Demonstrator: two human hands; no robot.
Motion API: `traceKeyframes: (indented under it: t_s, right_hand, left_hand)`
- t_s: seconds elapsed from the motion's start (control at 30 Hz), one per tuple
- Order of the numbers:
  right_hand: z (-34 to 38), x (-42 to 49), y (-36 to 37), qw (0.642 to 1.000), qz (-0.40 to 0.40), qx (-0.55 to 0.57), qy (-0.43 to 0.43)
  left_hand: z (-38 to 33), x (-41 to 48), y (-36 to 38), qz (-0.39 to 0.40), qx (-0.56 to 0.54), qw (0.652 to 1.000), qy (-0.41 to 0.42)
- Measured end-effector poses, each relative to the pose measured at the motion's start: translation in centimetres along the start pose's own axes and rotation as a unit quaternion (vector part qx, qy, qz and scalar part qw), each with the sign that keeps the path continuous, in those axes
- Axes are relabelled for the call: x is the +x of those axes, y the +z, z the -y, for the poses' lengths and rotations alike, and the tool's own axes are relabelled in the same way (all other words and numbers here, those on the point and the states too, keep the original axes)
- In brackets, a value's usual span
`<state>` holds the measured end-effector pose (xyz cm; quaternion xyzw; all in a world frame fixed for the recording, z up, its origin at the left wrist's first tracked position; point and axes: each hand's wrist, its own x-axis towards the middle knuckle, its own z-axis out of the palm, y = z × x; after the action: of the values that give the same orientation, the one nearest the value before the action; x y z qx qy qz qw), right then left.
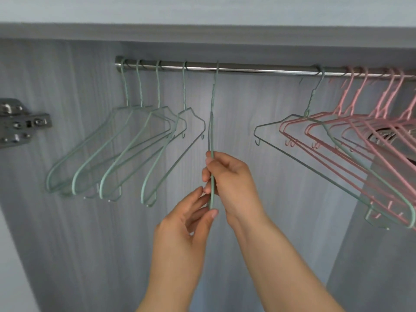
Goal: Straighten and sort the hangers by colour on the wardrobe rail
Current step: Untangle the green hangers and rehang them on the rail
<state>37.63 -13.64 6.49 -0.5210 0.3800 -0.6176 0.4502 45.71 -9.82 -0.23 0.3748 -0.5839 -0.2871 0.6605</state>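
Rail: the steel rail (pixel 247 69) runs across the top of the wardrobe.
Held hanger: a green hanger (pixel 211 122) is hooked at mid-rail and turned edge-on to the camera. It hangs in the gap between the two groups.
Right hand: the right hand (pixel 229 183) has its fingers curled round the hanger's wire, with the thumb closing on it.
Left hand: the left hand (pixel 186 221) is lower down. Its thumb and fingertips pinch the wire's bottom end.
Sorted greens: four green hangers (pixel 158 91) hang at the rail's left end, spaced and roughly parallel.
Stray: one more green hanger (pixel 312 97) hangs at the right, its frame overlapping the pink hangers (pixel 344 93).
Risk, hook: twisting the held wire from its low end could lever the hook off the rail, and the hanger would drop.
Risk, neighbours: sliding it left at an angle could snag the small hooks on the nearest green frame and skew the row.
Risk, stray: pulling the last green one free could drag the pink ones along.
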Motion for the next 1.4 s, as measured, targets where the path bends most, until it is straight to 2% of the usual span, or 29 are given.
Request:
traceKeyframes:
  t_s: [0.33,0.4,0.47,0.53,0.6,0.67,0.73,0.8,0.9,1.0,1.1,1.13,1.17,1.2,1.3,1.33,1.4]
  right_hand:
    - [-1.0,0.5,1.0,1.0,0.017,-0.005,0.021]
    - [-0.8,0.2,0.5,0.998,0.026,-0.051,0.018]
    - [-0.2,-0.3,-1.0,0.987,0.013,-0.161,-0.022]
    - [0.9,-1.3,-3.8,0.949,-0.025,-0.298,-0.103]
    - [3.1,-2.8,-7.3,0.888,-0.088,-0.411,-0.186]
    - [5.3,-4.1,-10.9,0.821,-0.172,-0.493,-0.23]
    - [7.2,-5.0,-14.4,0.759,-0.243,-0.562,-0.22]
    - [8.4,-5.4,-17.1,0.711,-0.279,-0.622,-0.172]
    - [8.6,-5.0,-19.5,0.696,-0.246,-0.671,-0.067]
    - [7.4,-4.2,-19.9,0.694,-0.196,-0.693,-0.025]
    - [6.1,-3.4,-19.4,0.641,-0.18,-0.746,-0.006]
    - [5.7,-3.1,-19.1,0.633,-0.178,-0.753,-0.01]
    - [5.4,-2.9,-18.8,0.64,-0.175,-0.749,-0.015]
    - [5.2,-2.8,-18.3,0.668,-0.17,-0.724,-0.021]
    - [4.4,-2.4,-16.2,0.804,-0.132,-0.579,-0.029]
    - [4.1,-2.1,-15.5,0.838,-0.129,-0.529,-0.037]
    - [3.4,-1.5,-14.0,0.878,-0.133,-0.455,-0.057]
  left_hand:
    - [0.8,0.3,-0.8,-0.023,0.028,0.999,-0.008]
    - [0.9,0.0,-0.6,-0.024,0.053,0.998,0.006]
    - [0.6,-0.3,-0.4,-0.033,0.1,0.994,0.039]
    - [0.0,-0.6,-0.2,-0.062,0.161,0.98,0.099]
    - [-1.0,-0.8,0.3,-0.097,0.188,0.964,0.163]
    - [-2.2,-1.1,1.5,-0.1,0.162,0.955,0.227]
    - [-2.8,-1.4,3.4,-0.045,0.088,0.965,0.242]
    - [-2.7,-1.5,5.8,0.048,0.002,0.981,0.185]
    - [-1.7,-1.6,9.6,0.164,-0.037,0.982,0.088]
    - [-1.0,-2.3,12.9,0.246,-0.038,0.968,0.032]
    - [-1.2,-2.8,14.8,0.277,-0.021,0.961,0.013]
    - [-1.3,-2.9,15.2,0.278,-0.014,0.96,0.015]
    - [-1.4,-2.8,15.4,0.28,-0.009,0.96,0.014]
    - [-1.4,-2.7,15.5,0.282,-0.007,0.959,0.008]
    - [-1.2,-1.9,14.7,0.267,-0.02,0.963,-0.014]
    - [-1.1,-1.6,14.1,0.25,-0.026,0.968,-0.017]
    - [-0.8,-1.3,12.6,0.21,-0.019,0.977,-0.01]
